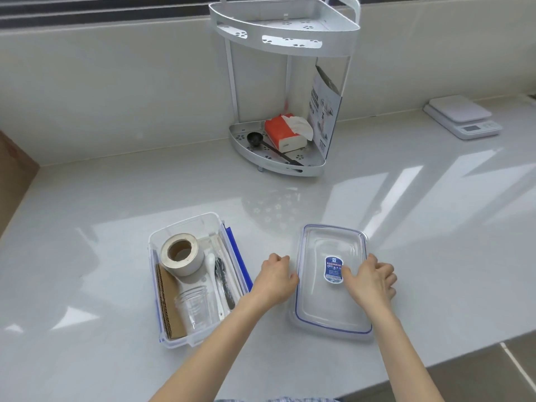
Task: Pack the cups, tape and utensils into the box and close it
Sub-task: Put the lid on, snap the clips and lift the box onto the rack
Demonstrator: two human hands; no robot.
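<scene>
I see both hands on lid (330, 274): left hand (275, 278) curled at edge, right hand (369, 281) fingers gripping rim. Risk: tape (181, 253) stands tall in box (185, 227); lid may not seat.

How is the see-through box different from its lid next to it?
The box is deep and holds the tape roll, cups and utensils; the lid is flat with nothing on it. The lid carries a blue sticker; the box shows none. Both hands touch the lid, not the box. Both are clear plastic with blue trim.
</scene>
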